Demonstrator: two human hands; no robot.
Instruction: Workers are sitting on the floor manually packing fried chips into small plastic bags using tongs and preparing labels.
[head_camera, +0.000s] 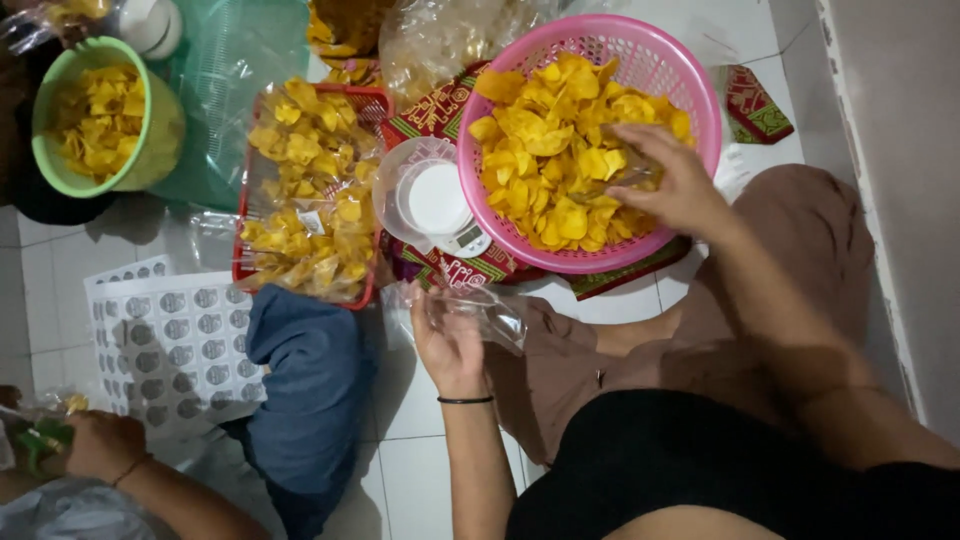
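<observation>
1. While the person sits on the white tiled floor (420, 480), the right hand (672, 180) reaches into the pink basket (690, 75), its fingers (640, 140) curled narrowly about a few of the yellow chips (545, 150) heaped there.
2. The left hand (448, 345), a thin black band at its wrist, holds a clear plastic bag (490, 310) low over the floor, just in front of the basket; its fingers are closed on the bag's edge.
3. The basket rests partly on red patterned packaging (440, 110), well within reach of both hands.
4. Just left of the basket stands a small white kitchen scale (440, 205) with a clear container on its platform.
5. Further left, a red tray (372, 100) carries sealed clear bags of chips (305, 200).
6. At the top left a green tub (160, 130) holds more chips, beside a translucent green sheet.
7. A sheet of round stickers (175, 340) lies on the floor at the left, touching a folded blue cloth (305, 390).
8. At the lower left edge another person's hand (100, 445) grips something small; what it is cannot be told.
9. The person's brown-trousered legs lie folded under the right arm.
</observation>
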